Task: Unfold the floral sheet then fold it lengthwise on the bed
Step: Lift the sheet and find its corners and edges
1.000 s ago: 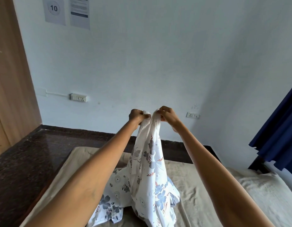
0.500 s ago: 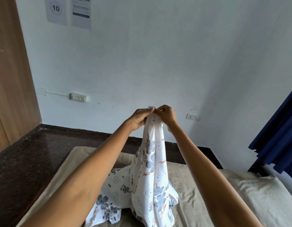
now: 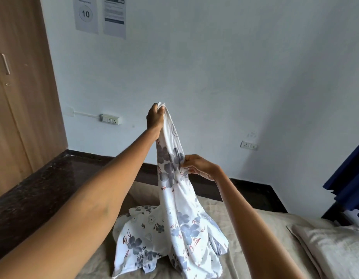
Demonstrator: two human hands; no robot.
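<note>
my left hand (image 3: 155, 117) is raised high in front of the wall (image 3: 224, 67), fingers curled tight round the top end of the sheet (image 3: 174, 208), a small white tuft poking out above the fist. the sheet hangs from that grip as a narrow bunched column, white with grey-blue flowers and thin red sprigs, and widens as it drops. its lower part lies heaped and spread on the bed (image 3: 255, 248), in the middle of my view between my two forearms.

my right hand (image 3: 198, 166) sits lower and to the right of the left, part way down the hanging column. its fingers and thumb pinch the right edge of the cloth there, at the level of the big grey flowers. the two hands are apart, one above the other.

the bed has a beige cover, creased. a pillow (image 3: 331, 252) in the same beige lies at the right edge, well apart from the sheet. a dark stone ledge (image 3: 33, 188) runs along the left of the bed, with a wooden wardrobe (image 3: 19, 87) behind it. two papers (image 3: 100, 15) are stuck high on the wall, one marked 10. there are two sockets (image 3: 110, 119) low on the wall and a blue curtain (image 3: 349, 178) at the far right.
</note>
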